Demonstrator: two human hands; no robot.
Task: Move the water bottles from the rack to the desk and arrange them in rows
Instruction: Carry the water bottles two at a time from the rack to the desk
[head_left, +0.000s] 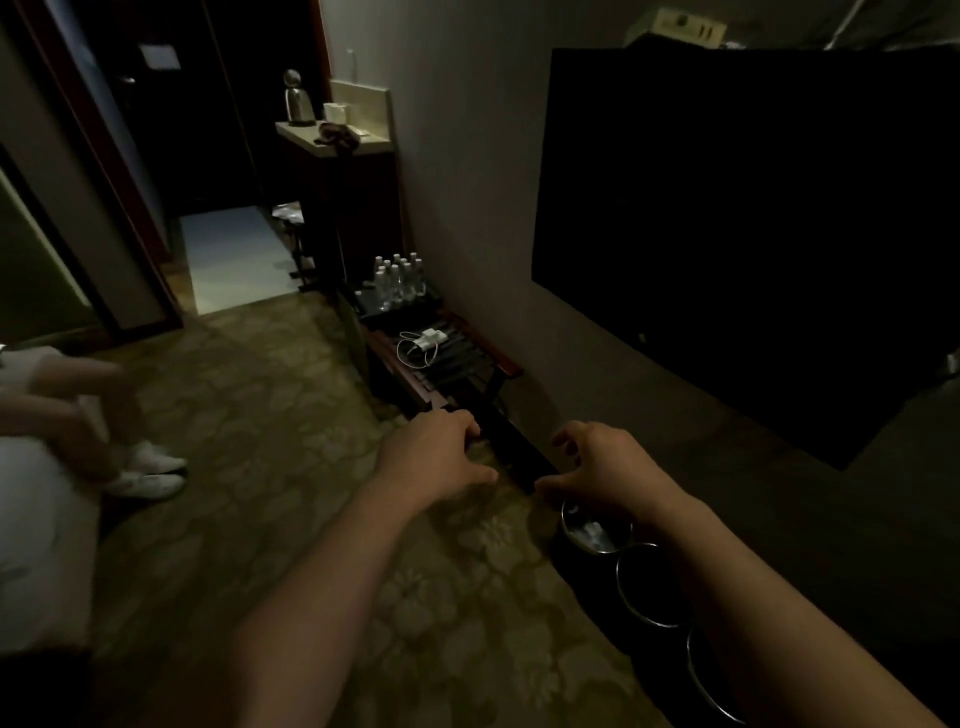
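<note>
Item: water bottles (399, 278), a cluster of clear bottles with pale caps, standing upright on a dark tray at the far end of the rack (441, 358), close against the wall. None held; none on any desk surface in view.

Item: rack, low slatted luggage stand with reddish wood frame, along the wall. On its slats, nearer than the bottles, a white charger with looped cable (426, 343).

Item: left hand (436, 457), raised ahead of the body, fingers loosely curled, holding nothing. Well short of the bottles.

Item: right hand (597, 467), raised likewise, fingers loosely bent and apart, holding nothing.

Item: television (727, 234), large dark screen on the wall to the right. Desk not clearly made out in the dim light.

Item: metal-rimmed bins (597, 530), on the floor under the right forearm. Patterned carpet (260, 415). Another person's legs and white shoes at the left edge.

Step in hand, judged: the approach to the rack, task barely begun. To do it well: close in alongside the rack, clear of the bins; reach past the cable without snagging it; grip each bottle round its body, not the cap; lift straight up so the neighbours stay standing; take the outer bottles first
</note>
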